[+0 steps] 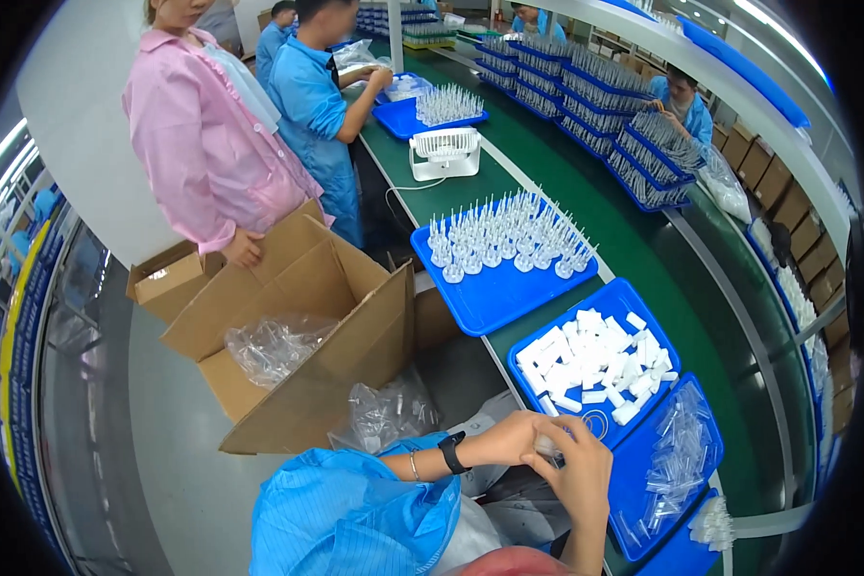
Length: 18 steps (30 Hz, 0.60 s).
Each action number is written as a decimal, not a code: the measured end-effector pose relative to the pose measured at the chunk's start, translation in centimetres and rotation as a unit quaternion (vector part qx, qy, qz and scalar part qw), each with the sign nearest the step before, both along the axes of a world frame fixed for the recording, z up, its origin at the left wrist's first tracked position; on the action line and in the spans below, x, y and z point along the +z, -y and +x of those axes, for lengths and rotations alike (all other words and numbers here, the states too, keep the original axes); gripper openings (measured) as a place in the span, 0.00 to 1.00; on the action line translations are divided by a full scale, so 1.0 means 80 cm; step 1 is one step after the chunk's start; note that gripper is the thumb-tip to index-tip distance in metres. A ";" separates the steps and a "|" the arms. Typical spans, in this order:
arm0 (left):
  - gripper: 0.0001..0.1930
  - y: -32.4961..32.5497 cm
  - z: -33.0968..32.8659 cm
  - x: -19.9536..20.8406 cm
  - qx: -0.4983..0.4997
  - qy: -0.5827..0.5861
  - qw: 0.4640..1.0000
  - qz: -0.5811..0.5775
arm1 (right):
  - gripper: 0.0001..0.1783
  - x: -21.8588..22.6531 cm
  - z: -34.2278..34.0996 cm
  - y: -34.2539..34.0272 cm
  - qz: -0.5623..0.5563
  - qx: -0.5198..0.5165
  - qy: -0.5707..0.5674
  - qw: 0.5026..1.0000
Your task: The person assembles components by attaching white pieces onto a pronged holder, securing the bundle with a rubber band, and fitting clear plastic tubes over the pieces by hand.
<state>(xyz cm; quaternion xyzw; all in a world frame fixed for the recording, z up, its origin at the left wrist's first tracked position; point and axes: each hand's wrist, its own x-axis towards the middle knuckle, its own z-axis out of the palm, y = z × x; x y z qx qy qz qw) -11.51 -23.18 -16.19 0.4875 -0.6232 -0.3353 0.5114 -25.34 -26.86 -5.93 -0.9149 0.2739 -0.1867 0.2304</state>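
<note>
My left hand, with a black band on its wrist, meets my right hand in front of my body. Between their fingertips is a small whitish, see-through piece, mostly covered by the fingers, so its kind does not show. Both hands are closed around it. Just beyond them a blue tray bears a heap of white block-shaped parts and a few thin rings. Right of my right hand, another blue tray carries clear plastic tubes.
Farther up the green bench, a blue tray bears upright clear stemmed parts, with a white fan behind it. An open carton with plastic bags stands at left. Co-workers in pink and blue stand beyond. Stacked trays line the far side.
</note>
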 end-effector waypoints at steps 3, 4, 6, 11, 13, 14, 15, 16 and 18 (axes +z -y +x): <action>0.21 0.000 0.004 -0.007 -0.049 -0.012 0.997 0.053 | 0.24 -0.004 0.005 -0.001 -0.091 0.029 -0.073 0.993; 0.22 -0.003 0.005 -0.005 -0.047 -0.010 0.998 0.032 | 0.23 -0.002 0.007 -0.002 -0.082 0.012 -0.100 0.992; 0.21 -0.007 0.007 0.004 -0.063 -0.019 0.997 0.043 | 0.22 0.000 0.003 -0.005 -0.071 -0.001 -0.142 0.987; 0.23 -0.010 -0.004 0.001 -0.101 -0.069 0.988 0.098 | 0.20 -0.042 -0.017 -0.002 0.059 0.010 0.047 0.997; 0.31 -0.007 -0.012 -0.003 -0.081 -0.116 0.989 0.050 | 0.21 -0.066 -0.010 -0.020 0.028 -0.029 0.103 0.994; 0.33 -0.008 -0.009 0.006 -0.076 -0.187 0.978 0.054 | 0.20 -0.081 -0.003 -0.034 0.138 -0.127 0.268 0.945; 0.36 -0.011 -0.007 0.014 -0.069 -0.255 0.963 0.058 | 0.20 -0.091 0.001 -0.042 0.241 -0.218 0.420 0.847; 0.35 -0.006 -0.013 0.003 -0.100 -0.359 0.927 0.046 | 0.10 -0.102 0.002 -0.042 0.197 -0.253 0.439 0.839; 0.33 -0.013 0.016 0.015 -0.172 -0.350 0.915 0.098 | 0.05 -0.108 -0.017 -0.037 0.083 -0.197 0.340 0.916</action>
